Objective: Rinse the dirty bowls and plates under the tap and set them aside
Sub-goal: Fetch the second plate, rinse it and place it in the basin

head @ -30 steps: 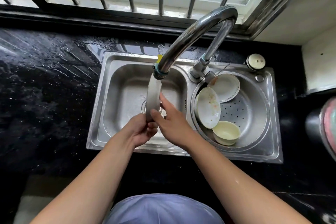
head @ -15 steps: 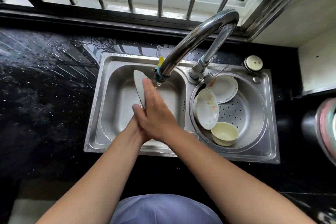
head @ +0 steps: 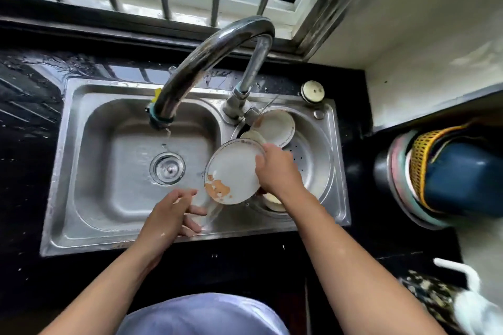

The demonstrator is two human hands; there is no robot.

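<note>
tilting stained plate [head: 234,171] face-up, right hand [head: 277,168] gripping rim

Wet black countertop [head: 32,144] holds a double steel sink [head: 62,171].

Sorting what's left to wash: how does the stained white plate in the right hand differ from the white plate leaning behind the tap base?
The stained white plate is gripped by the right hand over the sink divider, with orange residue; the leaning white plate rests untouched in the right basin, smeared at its edge. Both are round, white, unrinsed.
</note>
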